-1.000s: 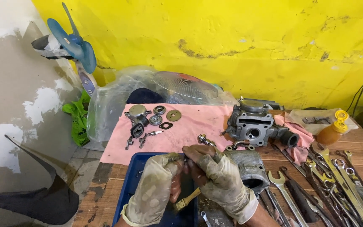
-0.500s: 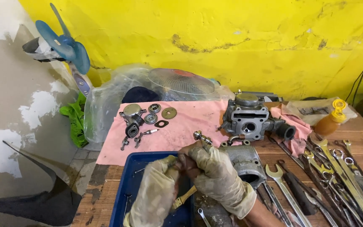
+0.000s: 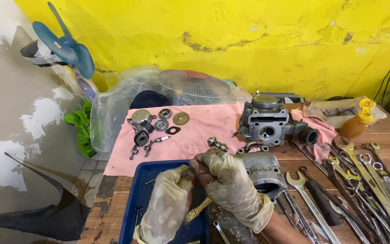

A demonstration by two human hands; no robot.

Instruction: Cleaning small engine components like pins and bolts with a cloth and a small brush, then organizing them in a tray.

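Head view: both gloved hands, left hand [image 3: 168,203] and right hand [image 3: 231,183], close their fingers together on a small dark part, mostly hidden, above the blue plastic tray's [image 3: 134,208] inner edge. A wooden-handled brush [image 3: 197,211] lies just below the fingers; the grey metal cylinder [image 3: 263,169] crowds the right.

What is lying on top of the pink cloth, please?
On the pink cloth lie a cylinder head, a small sprocket, round covers, a gasket, rocker arms and a short shaft. Its near edge is hidden behind the blue tray and the gloved hands.
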